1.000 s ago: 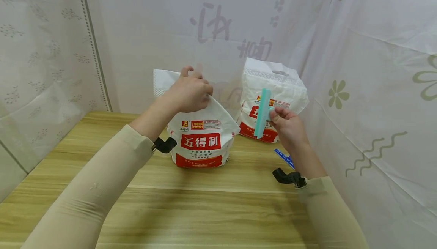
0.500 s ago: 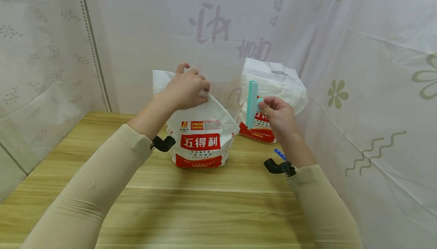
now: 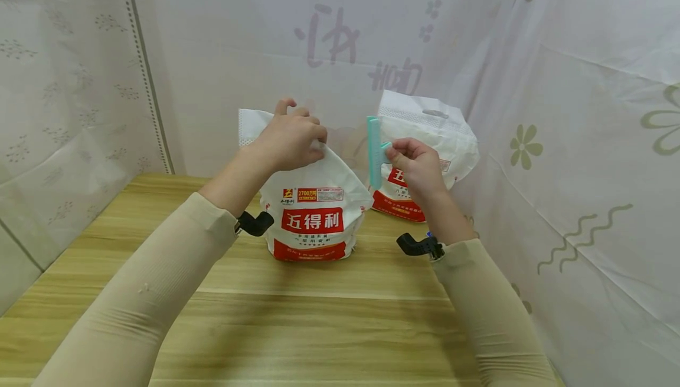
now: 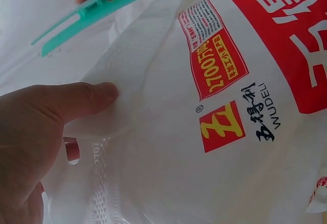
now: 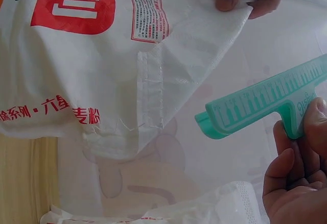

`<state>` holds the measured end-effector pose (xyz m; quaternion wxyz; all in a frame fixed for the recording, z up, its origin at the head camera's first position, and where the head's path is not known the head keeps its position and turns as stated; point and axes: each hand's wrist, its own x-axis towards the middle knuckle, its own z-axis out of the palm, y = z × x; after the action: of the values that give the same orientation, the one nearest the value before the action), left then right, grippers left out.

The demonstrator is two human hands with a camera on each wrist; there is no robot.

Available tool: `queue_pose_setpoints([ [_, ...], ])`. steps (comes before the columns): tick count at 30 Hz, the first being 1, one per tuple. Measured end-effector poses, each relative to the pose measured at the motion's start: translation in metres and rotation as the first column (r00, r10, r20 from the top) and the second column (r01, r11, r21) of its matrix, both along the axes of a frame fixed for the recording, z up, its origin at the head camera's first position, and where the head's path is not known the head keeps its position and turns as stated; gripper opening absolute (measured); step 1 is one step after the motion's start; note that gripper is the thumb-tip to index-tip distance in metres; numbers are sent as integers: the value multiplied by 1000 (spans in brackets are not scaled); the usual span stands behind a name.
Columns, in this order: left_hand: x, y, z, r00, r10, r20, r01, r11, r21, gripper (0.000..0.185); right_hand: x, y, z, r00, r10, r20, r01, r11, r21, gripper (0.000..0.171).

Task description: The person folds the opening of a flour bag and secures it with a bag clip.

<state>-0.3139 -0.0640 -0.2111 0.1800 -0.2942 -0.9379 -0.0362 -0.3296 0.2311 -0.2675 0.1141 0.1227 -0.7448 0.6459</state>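
Flour bag: the white bag [image 3: 313,210] with the red label stands upright on the wooden table [image 3: 319,322], in front of the white curtain [image 3: 558,110].
Bag top: gathered and lifted above the label, flattened into a flap.
Left hand: the left hand [image 3: 289,139] pinches the bag top, fingers curled over it and thumb pressed flat on the fabric in the left wrist view.
Clip: a long teal sealing clip [image 3: 375,151] stands nearly upright just right of the bag top, not touching it.
Right hand: the right hand [image 3: 417,166] grips the clip by its tab between thumb and curled fingers; whether the clip's two bars are parted is hard to tell.
Second bag: another bag [image 3: 425,157] of the same kind stands right of and behind the first, close to the curtain.
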Motion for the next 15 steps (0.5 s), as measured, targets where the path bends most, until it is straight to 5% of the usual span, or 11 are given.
queue_pose_setpoints([
  [15,0,1,1,1000,13,2,-13,1000,6,22,-2,-19,-8,996,25,-84,-11,986,169,23],
])
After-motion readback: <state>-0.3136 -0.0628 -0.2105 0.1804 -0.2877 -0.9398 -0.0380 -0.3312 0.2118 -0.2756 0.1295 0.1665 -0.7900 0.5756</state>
